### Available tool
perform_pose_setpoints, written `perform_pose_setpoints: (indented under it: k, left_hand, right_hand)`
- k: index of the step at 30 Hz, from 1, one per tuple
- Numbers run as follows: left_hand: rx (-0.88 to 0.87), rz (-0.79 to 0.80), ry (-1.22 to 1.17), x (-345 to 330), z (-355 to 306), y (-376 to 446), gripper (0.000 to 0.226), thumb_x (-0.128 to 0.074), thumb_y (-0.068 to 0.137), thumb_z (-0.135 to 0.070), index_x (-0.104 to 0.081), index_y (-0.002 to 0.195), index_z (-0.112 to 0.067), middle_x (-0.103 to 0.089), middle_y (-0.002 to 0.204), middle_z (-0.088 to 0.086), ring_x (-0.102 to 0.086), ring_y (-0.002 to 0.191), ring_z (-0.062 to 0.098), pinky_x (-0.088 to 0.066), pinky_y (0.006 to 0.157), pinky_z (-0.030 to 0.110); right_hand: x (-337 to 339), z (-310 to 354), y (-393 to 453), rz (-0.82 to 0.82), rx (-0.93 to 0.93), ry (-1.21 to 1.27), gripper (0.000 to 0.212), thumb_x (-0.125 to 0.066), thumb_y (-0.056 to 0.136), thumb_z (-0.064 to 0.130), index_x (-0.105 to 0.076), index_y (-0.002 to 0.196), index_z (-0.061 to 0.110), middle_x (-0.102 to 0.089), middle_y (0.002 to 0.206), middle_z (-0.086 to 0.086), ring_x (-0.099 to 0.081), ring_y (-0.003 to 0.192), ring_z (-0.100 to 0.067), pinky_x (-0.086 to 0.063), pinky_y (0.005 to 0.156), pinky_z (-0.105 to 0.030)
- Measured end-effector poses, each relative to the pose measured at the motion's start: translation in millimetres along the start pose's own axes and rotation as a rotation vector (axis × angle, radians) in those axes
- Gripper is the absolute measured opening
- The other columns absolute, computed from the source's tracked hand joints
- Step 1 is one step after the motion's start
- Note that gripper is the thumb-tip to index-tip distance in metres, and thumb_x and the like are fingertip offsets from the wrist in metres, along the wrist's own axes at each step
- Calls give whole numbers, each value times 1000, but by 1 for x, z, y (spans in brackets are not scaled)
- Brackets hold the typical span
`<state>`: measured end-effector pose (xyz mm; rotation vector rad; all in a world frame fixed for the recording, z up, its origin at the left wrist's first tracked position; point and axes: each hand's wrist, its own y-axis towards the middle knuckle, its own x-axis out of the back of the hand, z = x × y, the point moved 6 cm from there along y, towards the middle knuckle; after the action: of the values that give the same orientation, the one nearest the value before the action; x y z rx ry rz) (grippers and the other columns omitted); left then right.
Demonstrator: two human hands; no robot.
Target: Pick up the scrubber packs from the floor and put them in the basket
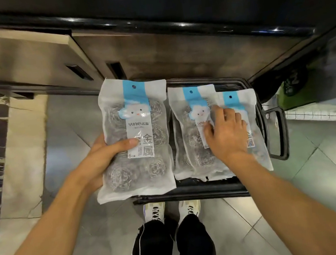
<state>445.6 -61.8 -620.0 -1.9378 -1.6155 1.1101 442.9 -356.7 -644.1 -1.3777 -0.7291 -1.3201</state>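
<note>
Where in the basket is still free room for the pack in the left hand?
Bare basket floor shows only as a dark strip on the left, between the held pack and the two lying packs, and a thin band along the near rim. The right side is crowded: packs overlap under the right hand.

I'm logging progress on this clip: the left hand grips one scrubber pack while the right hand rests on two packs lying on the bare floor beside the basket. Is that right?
Not quite. The left hand does grip one scrubber pack, but the two packs under the right hand lie inside the black basket, not on the bare floor beside it. The head view shows the basket's rim around them.
</note>
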Motion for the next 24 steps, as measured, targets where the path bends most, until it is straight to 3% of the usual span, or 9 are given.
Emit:
perform_pose_setpoints:
  k: [3, 6, 10, 14, 18, 21, 24]
  left_hand:
    - [9, 5, 10, 2, 0, -1, 101, -106, 35, -31, -67, 125, -7, -74, 120, 21, -75, 104, 37, -63, 75, 41]
    - [14, 27, 5, 3, -1, 2, 94, -105, 38, -28, -69, 123, -10, -75, 118, 19, -75, 103, 36, -63, 75, 41]
    - [42, 12, -15, 5, 1, 17, 43, -83, 71, -7, -76, 113, -14, -75, 118, 18, -76, 101, 34, -64, 78, 42]
    - [163, 32, 118, 10, 15, 37, 49, -75, 82, -6, -65, 130, -8, -73, 123, 18, -72, 111, 37, -60, 92, 48]
    - [227, 19, 254, 11, 22, 49, 53, -83, 81, -13, -64, 130, -17, -76, 119, 10, -73, 110, 32, -55, 100, 52]
    - [142, -187, 514, 16, 15, 57, 66, -94, 71, -27, -56, 126, -26, -75, 118, 2, -73, 106, 24, -56, 100, 50]
    - [53, -310, 837, 18, 7, 59, 102, -93, 72, -41, -37, 154, -23, -56, 146, 2, -59, 129, 26, -46, 113, 48]
  right_hand:
    - [5, 5, 2, -13, 55, -13, 56, -61, 94, 32, -51, 145, 11, -52, 142, -24, -52, 123, -45, -42, 100, -56]
    - [27, 11, 5, -100, 116, 49, 58, -56, 95, 42, -52, 145, 13, -47, 152, -21, -49, 132, -45, -38, 106, -56]
    - [65, 18, 0, -182, 227, 149, 68, -48, 98, 53, -44, 153, 13, -33, 165, -16, -31, 150, -38, -23, 121, -54]
    - [93, 25, -8, -234, 319, 178, 77, -44, 99, 60, -31, 161, 17, -21, 171, -12, -14, 159, -29, -3, 128, -44]
    - [106, 28, -11, -231, 339, 181, 79, -43, 99, 61, -26, 163, 18, -17, 172, -10, -10, 160, -27, -3, 129, -47]
    - [111, 29, -13, -233, 347, 174, 78, -42, 99, 61, -26, 163, 19, -18, 172, -9, -11, 160, -26, -2, 129, -45]
    - [113, 32, -17, -227, 340, 183, 78, -42, 98, 61, -28, 162, 18, -20, 172, -10, -14, 159, -28, -3, 129, -46]
